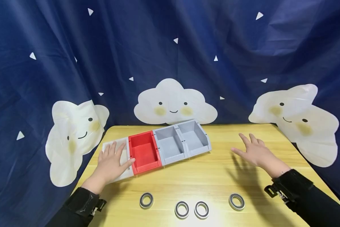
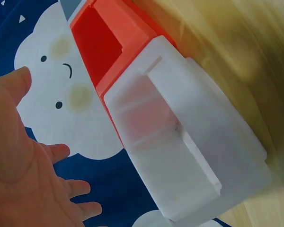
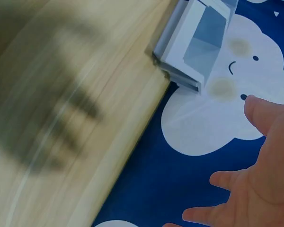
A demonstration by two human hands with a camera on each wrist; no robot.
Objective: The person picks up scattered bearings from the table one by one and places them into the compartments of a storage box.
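My left hand (image 1: pixel 109 164) hovers with spread fingers over the white bin (image 1: pixel 129 171) at the left end of a joined row. Beside that bin stands a red bin (image 1: pixel 143 151), followed by two grey bins (image 1: pixel 170 143). In the left wrist view the inside of the white bin (image 2: pixel 180 165) shows no contents. My right hand (image 1: pixel 256 152) is held above the table to the right of the row, fingers apart and nothing in them. Several ring-shaped bearings lie near the front edge: one on the left (image 1: pixel 146 200), a pair in the middle (image 1: pixel 182 209), one on the right (image 1: pixel 236 201).
The wooden table (image 1: pixel 215 176) carries everything. Behind it hangs a dark blue curtain (image 1: pixel 170 60) with white smiling clouds, close to the back of the bins. Shadows of both hands fall on the wood.
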